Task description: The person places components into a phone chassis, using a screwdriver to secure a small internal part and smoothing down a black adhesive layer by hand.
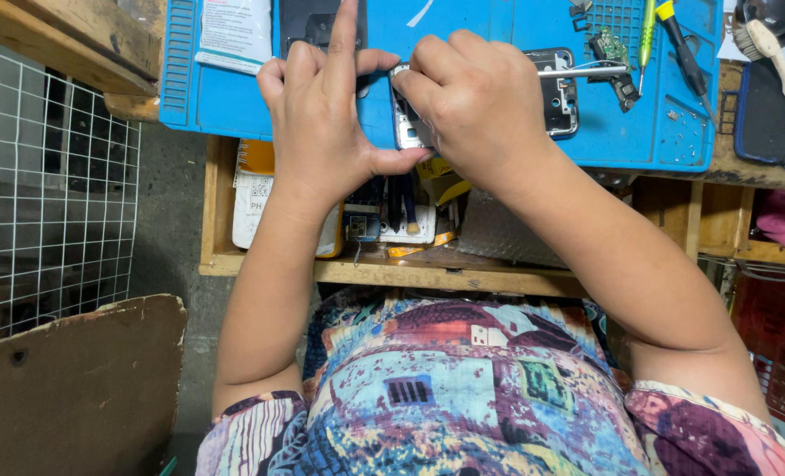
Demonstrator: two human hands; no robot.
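An opened phone body (558,99) with a silver frame lies on a blue work mat (498,26). My left hand (322,115) presses against the phone's left end, thumb along its near edge and index finger pointing straight up the mat. My right hand (476,106) covers the phone's left half with its fingers curled and grips thin metal tweezers (586,70), whose shaft runs to the right over the phone. What lies under my right fingers is hidden.
Small circuit parts (611,53) and two screwdrivers (670,44) lie on the mat's right side, a white paper (234,31) at its left. An open wooden drawer (392,256) below holds tools and cards. A wire grid (49,176) stands left, a red crate (776,335) right.
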